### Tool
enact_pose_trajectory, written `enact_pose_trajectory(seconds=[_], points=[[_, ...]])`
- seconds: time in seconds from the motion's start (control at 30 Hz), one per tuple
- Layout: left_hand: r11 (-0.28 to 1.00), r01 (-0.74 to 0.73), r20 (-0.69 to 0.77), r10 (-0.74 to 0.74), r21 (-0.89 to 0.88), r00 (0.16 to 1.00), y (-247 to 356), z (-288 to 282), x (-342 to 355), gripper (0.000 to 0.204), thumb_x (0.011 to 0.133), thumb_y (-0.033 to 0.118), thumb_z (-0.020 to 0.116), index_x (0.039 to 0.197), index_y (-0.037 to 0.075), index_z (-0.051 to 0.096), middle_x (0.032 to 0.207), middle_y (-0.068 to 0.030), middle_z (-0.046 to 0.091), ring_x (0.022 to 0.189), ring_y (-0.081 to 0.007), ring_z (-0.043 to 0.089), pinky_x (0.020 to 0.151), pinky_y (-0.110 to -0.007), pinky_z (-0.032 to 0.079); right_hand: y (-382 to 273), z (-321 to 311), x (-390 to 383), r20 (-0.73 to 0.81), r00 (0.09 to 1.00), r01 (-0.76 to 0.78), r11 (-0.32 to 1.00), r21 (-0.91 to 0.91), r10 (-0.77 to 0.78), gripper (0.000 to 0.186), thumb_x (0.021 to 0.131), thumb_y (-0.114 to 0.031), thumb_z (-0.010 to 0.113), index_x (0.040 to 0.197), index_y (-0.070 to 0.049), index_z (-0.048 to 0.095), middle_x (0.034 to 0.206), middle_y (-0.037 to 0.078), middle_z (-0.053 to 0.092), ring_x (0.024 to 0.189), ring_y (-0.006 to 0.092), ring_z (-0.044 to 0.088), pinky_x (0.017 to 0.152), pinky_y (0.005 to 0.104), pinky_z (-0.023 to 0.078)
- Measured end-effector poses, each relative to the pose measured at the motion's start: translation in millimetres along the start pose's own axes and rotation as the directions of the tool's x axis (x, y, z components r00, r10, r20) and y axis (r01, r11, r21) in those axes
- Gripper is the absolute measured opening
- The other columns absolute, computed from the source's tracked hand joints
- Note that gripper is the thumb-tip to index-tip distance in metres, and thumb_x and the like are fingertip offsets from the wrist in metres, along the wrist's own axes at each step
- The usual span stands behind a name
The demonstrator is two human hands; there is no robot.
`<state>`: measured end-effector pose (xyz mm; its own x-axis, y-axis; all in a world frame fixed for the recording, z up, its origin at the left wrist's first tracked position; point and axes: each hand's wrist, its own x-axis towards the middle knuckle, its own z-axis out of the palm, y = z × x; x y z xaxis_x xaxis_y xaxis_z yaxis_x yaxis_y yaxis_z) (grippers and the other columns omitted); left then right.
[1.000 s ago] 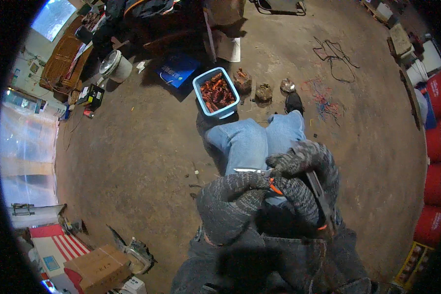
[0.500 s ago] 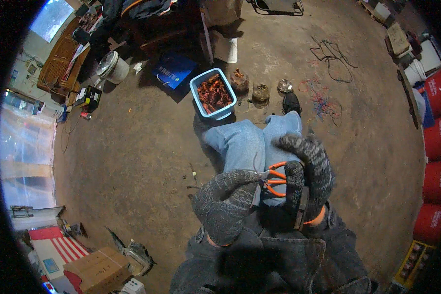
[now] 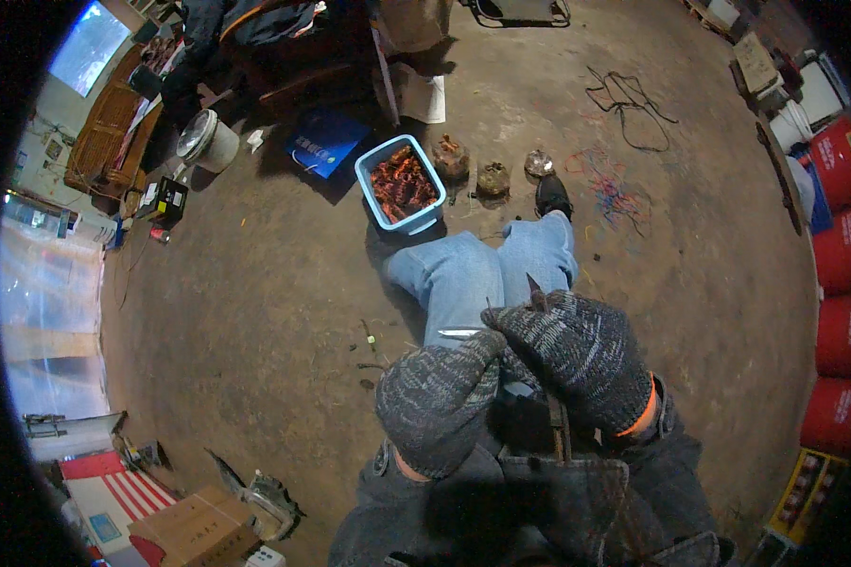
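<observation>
My left hand, in a grey knit glove, is closed in front of my lap. A thin pale strip pokes out by its fingertips. My right hand, gloved alike with an orange cuff, is closed against the left fingertips. It grips what looks like a knife: a dark pointed tip shows above the fist, and a worn narrow handle below. The fingers hide whatever lies between the hands. Beyond my knees, a light-blue tub holds a pile of copper-coloured scrap.
Stuffed bags stand beside the tub, near my shoe. Tangled coloured wires and a black cable lie farther right. A white bucket and blue bag are far left; red drums line the right.
My right hand has turned over and closed in toward my left. The orange lengths seen between the hands are now out of sight, and the dark pointed tip has come into view.
</observation>
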<state>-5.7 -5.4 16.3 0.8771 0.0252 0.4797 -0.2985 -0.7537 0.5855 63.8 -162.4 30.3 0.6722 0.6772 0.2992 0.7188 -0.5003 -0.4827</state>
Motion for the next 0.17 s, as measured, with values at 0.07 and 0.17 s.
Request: enact_pose_trajectory(seconds=[0.07, 0.17], points=[[0.999, 0.010, 0.042, -0.012, 0.042, 0.999, 1.1, -1.6, -1.9, 0.022, 0.073, 0.009, 0.064, 0.094, 0.005, 0.066, 0.077, -0.0119, 0.063, 0.065, -0.0265, 0.061, 0.055, -0.036, 0.047, 0.0, -2.8, 0.3, 0.039, 0.999, -0.004, 1.000, -0.015, 0.004, 0.035, 0.073, -0.007, 0.059, 0.107, -0.015, 0.063, 0.082, 0.011, 0.064, 0.068, 0.0269, 0.061, 0.057, 0.0343, 0.048], [0.998, -0.036, 0.043, 0.034, 0.052, 0.999, -1.7, 0.0, -2.7, 0.026, 0.073, 0.010, 0.065, 0.099, 0.005, 0.065, 0.079, -0.0132, 0.064, 0.067, -0.0280, 0.061, 0.058, -0.037, 0.047, -2.3, -7.2, -0.4, 0.064, 0.998, -0.018, 1.000, -0.026, 0.019, 0.038, 0.072, -0.006, 0.059, 0.109, -0.015, 0.062, 0.084, 0.011, 0.064, 0.069, 0.0265, 0.062, 0.058, 0.0344, 0.049]])
